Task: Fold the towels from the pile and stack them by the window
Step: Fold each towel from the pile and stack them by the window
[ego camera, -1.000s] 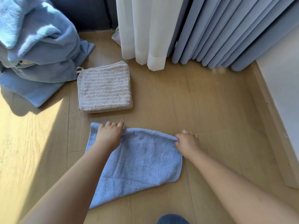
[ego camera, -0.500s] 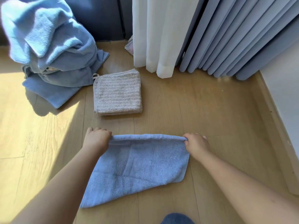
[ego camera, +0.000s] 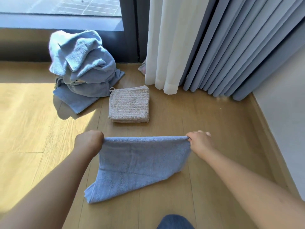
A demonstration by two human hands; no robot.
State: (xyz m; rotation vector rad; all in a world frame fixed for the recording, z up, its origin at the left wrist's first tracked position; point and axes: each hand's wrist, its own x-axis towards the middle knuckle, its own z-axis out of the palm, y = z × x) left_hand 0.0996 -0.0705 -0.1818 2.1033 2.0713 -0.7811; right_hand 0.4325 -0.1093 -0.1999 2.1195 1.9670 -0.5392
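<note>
While you hold it by its two far corners, the blue towel (ego camera: 142, 162) hangs just in front of you, its top edge pulled straight and level between your hands. Your left hand (ego camera: 89, 142) is fisted around the left corner. Your right hand (ego camera: 200, 142) pinches the right corner between the thumb and curled fingers.

A second ago that edge lay slack on the floor (ego camera: 206, 116) under your hands, and half a second ago it was only beginning to straighten. Now it is taut and raised, and the cloth slopes down from it toward you. The near left corner trails on the boards, while the right side hangs shorter.

Beyond the towel and well apart from it, a folded beige towel (ego camera: 129, 104) lies flat on the floor, in the same spot as before. Just beside it on the left sits the pile (ego camera: 82, 66) of unfolded blue towels, heaped against the dark lower frame of the window (ego camera: 61, 5), also unmoved. Your view has tipped upward since the earlier moments, so the window glass now shows above the pile.

Right of the frame hangs a white curtain (ego camera: 166, 43), and next to it a grey-blue curtain (ego camera: 239, 47), both reaching the floor. A pale wall (ego camera: 283, 113) closes the right side. Sunlight falls across the boards on the left, and your knee (ego camera: 175, 222), in blue cloth, shows at the bottom edge.
</note>
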